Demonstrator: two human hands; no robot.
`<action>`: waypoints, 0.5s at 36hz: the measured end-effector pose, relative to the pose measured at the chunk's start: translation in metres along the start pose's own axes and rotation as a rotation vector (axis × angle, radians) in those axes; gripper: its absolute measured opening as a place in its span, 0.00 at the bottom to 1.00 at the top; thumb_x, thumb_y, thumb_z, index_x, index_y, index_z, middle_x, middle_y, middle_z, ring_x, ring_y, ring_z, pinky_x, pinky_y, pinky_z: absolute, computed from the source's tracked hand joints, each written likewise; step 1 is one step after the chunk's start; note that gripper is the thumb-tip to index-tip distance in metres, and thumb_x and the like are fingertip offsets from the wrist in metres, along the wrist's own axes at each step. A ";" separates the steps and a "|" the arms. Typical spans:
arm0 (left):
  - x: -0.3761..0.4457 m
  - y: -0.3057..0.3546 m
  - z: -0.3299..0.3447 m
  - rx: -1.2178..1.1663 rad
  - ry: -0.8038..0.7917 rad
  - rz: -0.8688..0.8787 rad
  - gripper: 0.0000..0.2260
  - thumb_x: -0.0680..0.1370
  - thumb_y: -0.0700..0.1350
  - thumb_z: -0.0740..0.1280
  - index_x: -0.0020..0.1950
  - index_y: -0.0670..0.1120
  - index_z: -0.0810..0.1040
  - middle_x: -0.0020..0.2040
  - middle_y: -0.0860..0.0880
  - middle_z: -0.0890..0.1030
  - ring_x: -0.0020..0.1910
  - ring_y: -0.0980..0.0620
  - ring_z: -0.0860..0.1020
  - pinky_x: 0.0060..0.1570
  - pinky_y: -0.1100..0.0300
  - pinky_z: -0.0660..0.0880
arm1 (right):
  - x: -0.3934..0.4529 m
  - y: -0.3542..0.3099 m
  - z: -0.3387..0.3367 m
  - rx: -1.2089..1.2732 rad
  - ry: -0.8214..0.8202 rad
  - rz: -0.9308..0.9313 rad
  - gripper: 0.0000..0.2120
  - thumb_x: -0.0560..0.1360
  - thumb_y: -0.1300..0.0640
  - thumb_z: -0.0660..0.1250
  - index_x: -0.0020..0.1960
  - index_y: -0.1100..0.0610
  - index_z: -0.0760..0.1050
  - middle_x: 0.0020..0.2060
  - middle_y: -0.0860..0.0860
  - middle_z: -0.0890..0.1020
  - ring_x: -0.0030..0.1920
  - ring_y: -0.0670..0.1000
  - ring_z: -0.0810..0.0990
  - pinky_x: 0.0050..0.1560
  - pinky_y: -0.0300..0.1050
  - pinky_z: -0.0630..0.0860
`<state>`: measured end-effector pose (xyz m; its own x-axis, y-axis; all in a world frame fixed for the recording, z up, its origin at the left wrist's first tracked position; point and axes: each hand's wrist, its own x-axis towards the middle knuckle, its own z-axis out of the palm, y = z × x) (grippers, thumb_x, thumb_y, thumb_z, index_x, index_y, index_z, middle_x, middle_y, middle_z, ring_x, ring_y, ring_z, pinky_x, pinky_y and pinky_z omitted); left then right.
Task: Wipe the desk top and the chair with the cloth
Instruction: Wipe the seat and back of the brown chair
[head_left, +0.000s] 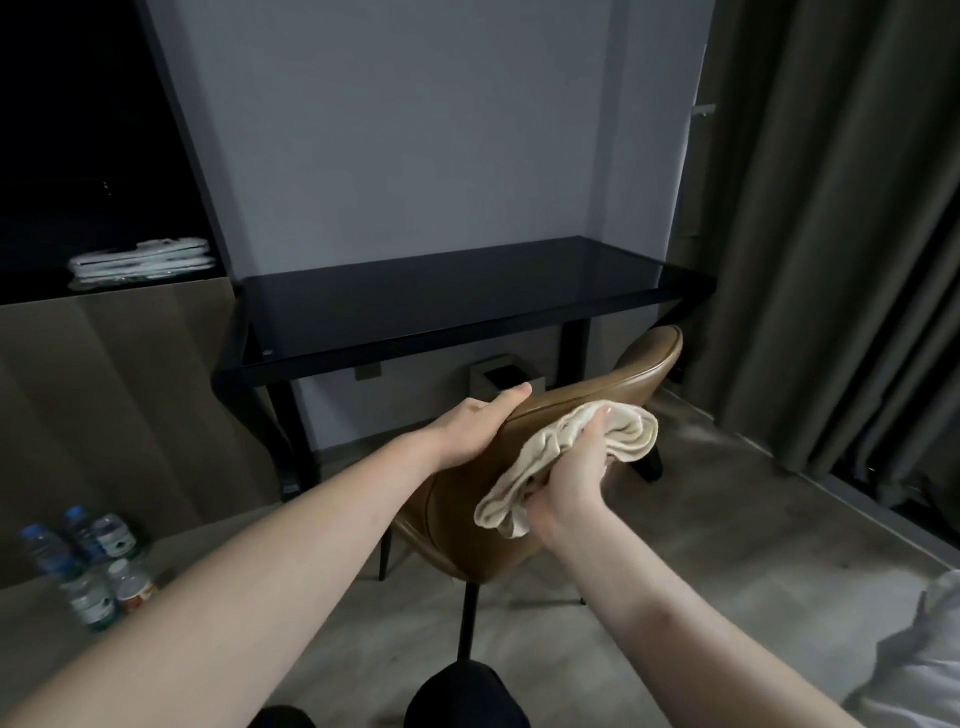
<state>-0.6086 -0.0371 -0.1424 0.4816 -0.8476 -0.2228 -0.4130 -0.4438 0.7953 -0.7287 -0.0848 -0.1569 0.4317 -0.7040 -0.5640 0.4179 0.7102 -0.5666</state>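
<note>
A brown leather chair (631, 371) with thin black legs stands in front of the black glass-topped desk (457, 296), its curved back turned toward me. My left hand (475, 423) grips the top edge of the chair back, fingers wrapped over the rim. My right hand (569, 491) holds a bunched cream cloth (587, 447) pressed against the outer face of the chair back, just below the rim. The chair seat is hidden behind the backrest.
Several water bottles (88, 561) stand on the floor at the lower left. Folded white linen (143, 261) lies on a dark shelf to the left of the desk. A small bin (506, 376) sits under the desk. Grey curtains (841, 234) hang at the right.
</note>
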 end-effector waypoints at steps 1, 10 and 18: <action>0.002 -0.001 0.001 0.006 -0.006 0.000 0.41 0.69 0.81 0.52 0.48 0.48 0.86 0.50 0.50 0.87 0.54 0.51 0.82 0.67 0.50 0.71 | 0.000 0.008 0.000 0.002 0.044 0.003 0.34 0.76 0.28 0.62 0.75 0.44 0.65 0.70 0.53 0.75 0.68 0.60 0.76 0.70 0.61 0.71; 0.013 -0.010 0.005 0.041 0.038 0.132 0.37 0.64 0.84 0.51 0.41 0.51 0.71 0.37 0.51 0.73 0.41 0.52 0.75 0.55 0.52 0.74 | 0.109 0.099 -0.047 -0.041 0.326 0.068 0.48 0.55 0.18 0.64 0.68 0.43 0.68 0.60 0.48 0.80 0.56 0.58 0.82 0.68 0.59 0.74; 0.013 -0.014 0.008 0.047 0.104 0.272 0.32 0.70 0.76 0.62 0.31 0.48 0.63 0.27 0.56 0.62 0.27 0.57 0.62 0.37 0.58 0.62 | 0.099 0.076 -0.053 -0.057 0.239 0.243 0.21 0.72 0.35 0.56 0.42 0.52 0.75 0.42 0.53 0.81 0.44 0.57 0.78 0.57 0.57 0.72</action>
<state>-0.6025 -0.0440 -0.1612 0.4240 -0.9040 0.0554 -0.5719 -0.2198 0.7903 -0.6961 -0.1011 -0.2879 0.3107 -0.5016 -0.8073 0.2775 0.8603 -0.4277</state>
